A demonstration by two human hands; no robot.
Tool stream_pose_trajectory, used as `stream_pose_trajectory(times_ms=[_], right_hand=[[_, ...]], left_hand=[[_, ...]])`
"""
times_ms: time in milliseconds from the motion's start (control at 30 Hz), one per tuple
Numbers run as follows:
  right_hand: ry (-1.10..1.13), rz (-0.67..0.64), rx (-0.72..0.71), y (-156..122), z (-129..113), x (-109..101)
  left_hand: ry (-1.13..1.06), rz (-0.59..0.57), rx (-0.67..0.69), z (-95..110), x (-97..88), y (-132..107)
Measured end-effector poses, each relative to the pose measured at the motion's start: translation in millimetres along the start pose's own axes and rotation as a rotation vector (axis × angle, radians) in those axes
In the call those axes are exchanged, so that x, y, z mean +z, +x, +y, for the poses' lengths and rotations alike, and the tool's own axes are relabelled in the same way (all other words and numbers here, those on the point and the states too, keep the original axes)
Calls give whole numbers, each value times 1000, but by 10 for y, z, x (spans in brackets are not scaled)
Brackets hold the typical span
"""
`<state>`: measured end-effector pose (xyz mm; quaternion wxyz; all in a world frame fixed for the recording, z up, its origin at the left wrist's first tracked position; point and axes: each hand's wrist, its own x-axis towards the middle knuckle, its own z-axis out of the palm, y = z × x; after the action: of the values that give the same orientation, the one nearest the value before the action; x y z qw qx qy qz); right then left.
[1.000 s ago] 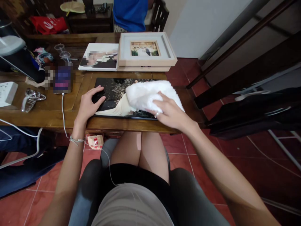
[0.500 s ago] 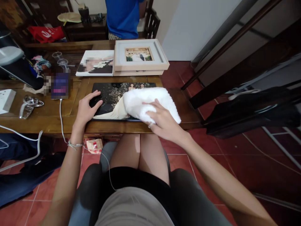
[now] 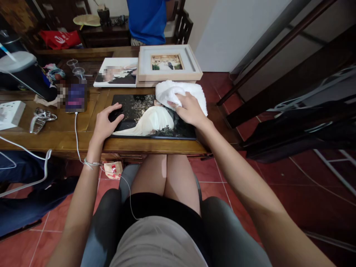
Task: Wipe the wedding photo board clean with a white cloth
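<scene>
A large dark photo print (image 3: 144, 120) lies flat on the wooden table (image 3: 83, 129) in front of me. My left hand (image 3: 105, 124) rests on its left edge with fingers spread, pressing it down. My right hand (image 3: 188, 109) is closed on a white towel (image 3: 178, 92) at the print's far right corner, just below a stack of pale picture frames (image 3: 168, 63).
A second print (image 3: 118, 72) lies left of the frames. A phone on a white cable (image 3: 75, 97), clear cups, a clear object and a white box (image 3: 11, 114) sit at the left. A person in a blue shirt (image 3: 146, 20) stands behind the table. Dark railing and bag at right.
My right hand has pushed the towel from the print's near right part up to its far right corner, uncovering the white dress in the picture. My left hand has stayed put.
</scene>
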<state>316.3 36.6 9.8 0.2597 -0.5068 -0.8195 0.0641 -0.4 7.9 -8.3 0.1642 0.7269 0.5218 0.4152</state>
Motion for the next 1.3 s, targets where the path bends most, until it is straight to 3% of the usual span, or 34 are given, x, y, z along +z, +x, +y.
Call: stream_pose_trajectory(times_ms=[133,267,333,467,600,733,867,1000,1100,1200,1300], right_hand=[[-9,0,-33,-335,-218,-31],[67,-77,-163,-828,-463,-234],[103,-130,-213,-942,-504,-333],[155,-218,-221,-774,-357,-375],[118,-139,-91,-293,-78,-204],[33,-56,-81,12,33,-2],[-30,-26,-142,-252,-200,17],[54,-89,-287,-853,-604,-210],[162,-180,-375,-1089,-740,-410],[195,-233,-304,-943,-615,-483],[182,-196,-131,-504,-314,-388]], left_hand=[[-8,-6,2,-20,12,8],[-2,-21,6,-14,15,6],[8,-27,13,-1,12,1],[17,-33,18,25,5,-7],[8,-31,15,25,6,-8],[-5,-12,38,-7,13,-5],[-13,3,49,-29,22,-7],[19,9,61,-6,19,-14],[37,0,70,8,13,-13],[40,-3,77,-1,12,-8],[24,-3,77,-17,14,-8]])
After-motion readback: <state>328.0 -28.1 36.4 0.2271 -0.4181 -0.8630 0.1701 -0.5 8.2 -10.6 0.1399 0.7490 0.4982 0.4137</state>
